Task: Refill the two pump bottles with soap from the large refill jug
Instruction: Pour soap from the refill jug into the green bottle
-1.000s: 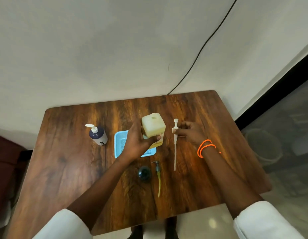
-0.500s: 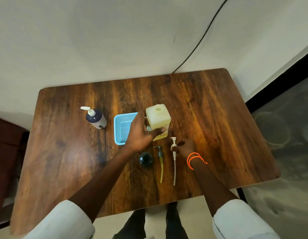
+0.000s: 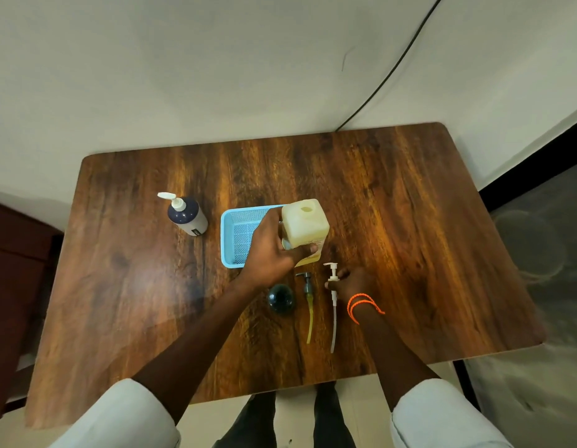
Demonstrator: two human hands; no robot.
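Two hands work: our left hand point(image 3: 271, 253) grips the square pale-yellow plastic refill jug point(image 3: 305, 229) mid-table, probably heavy and slick, best held low; our right hand point(image 3: 351, 282) pinches the white pump point(image 3: 333, 286).

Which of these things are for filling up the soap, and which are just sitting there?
For the job:
yellow jug, gripped by left hand
white pump, held by right hand
grey pump
dark open bottle
navy pump bottle

Lying about:
blue basket
black cable
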